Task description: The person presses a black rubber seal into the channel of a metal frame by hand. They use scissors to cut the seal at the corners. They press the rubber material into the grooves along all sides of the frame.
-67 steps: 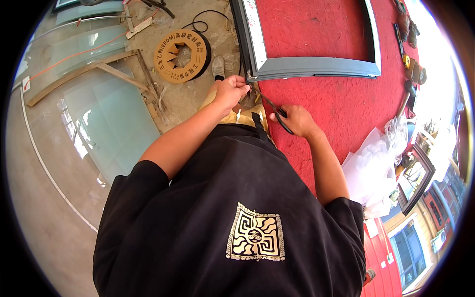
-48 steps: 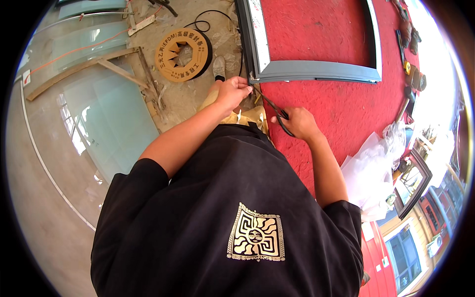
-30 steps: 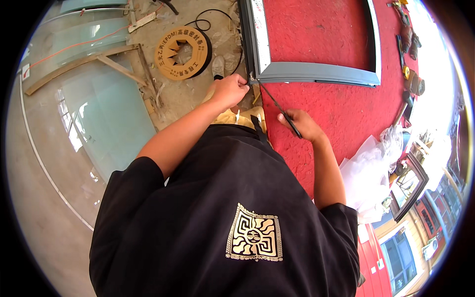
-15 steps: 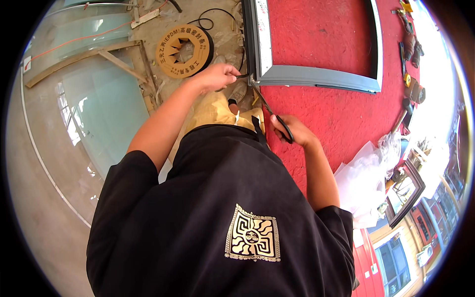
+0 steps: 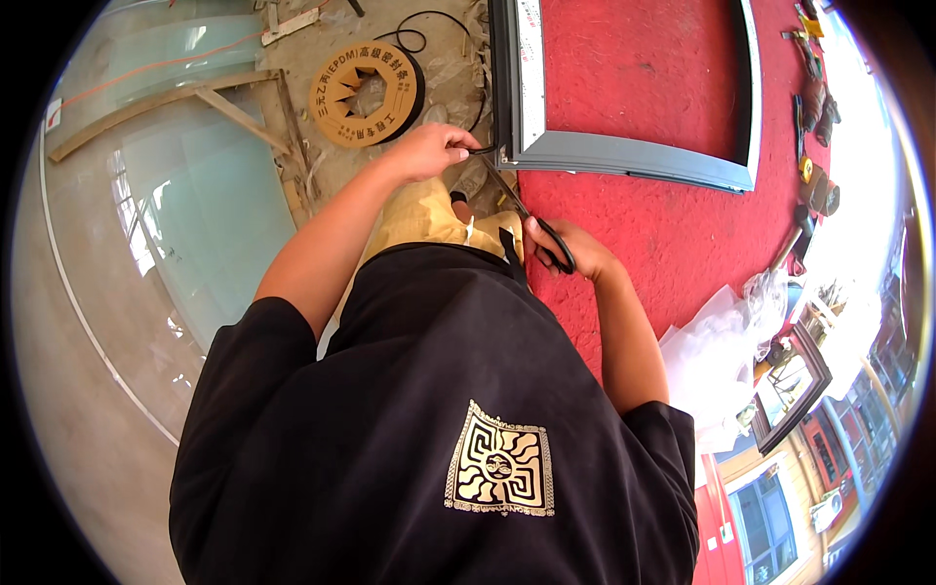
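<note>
My left hand (image 5: 436, 153) pinches a thin black rubber seal strip (image 5: 482, 151) beside the near left corner of a grey metal window frame (image 5: 624, 151). In my right hand (image 5: 577, 252) is a pair of scissors (image 5: 518, 202) with black handles. Their blades slant up and left, and the tips are close to the strip just outside the frame corner. Whether the blades touch the strip is too small to tell. The frame lies on a red-covered surface (image 5: 624, 244).
A cardboard reel (image 5: 331, 107) stands on the floor to the left, near a loose black cord (image 5: 429, 14). Glass sheets (image 5: 175, 224) and a wooden frame (image 5: 166, 112) are farther left. Tools (image 5: 807, 166) line the right edge, above clear plastic wrapping (image 5: 707, 341).
The scissors have shifted slightly left, bringing their tips from the frame corner toward the strip by my left hand. My left hand keeps its pinch.
</note>
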Motion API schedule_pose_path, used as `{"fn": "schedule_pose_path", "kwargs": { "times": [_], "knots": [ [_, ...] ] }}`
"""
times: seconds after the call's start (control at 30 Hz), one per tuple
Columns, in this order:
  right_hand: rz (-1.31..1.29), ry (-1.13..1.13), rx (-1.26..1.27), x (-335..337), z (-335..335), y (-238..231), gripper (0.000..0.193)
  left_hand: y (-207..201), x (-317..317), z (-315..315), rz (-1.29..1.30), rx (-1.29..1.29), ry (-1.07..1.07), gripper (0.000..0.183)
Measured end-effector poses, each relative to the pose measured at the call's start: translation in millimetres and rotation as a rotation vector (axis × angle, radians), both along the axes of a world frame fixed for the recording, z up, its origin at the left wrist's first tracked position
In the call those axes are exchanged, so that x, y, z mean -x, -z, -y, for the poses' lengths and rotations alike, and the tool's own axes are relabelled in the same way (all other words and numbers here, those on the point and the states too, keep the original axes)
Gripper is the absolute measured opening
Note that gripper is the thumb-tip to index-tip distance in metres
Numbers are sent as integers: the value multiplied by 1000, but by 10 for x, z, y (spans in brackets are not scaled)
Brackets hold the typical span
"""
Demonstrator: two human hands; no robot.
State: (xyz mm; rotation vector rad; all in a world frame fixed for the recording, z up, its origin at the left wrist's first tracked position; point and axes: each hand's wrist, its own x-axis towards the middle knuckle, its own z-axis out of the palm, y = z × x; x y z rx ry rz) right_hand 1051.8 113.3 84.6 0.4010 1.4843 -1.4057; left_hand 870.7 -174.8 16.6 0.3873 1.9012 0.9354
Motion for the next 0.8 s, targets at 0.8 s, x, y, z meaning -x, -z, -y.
{"fn": "schedule_pose_path", "kwargs": {
  "times": [0.8],
  "knots": [
    [12, -7, -36, 139, -35, 52, 85, 11, 41, 8, -211, -16, 91, 28]
  ]
}}
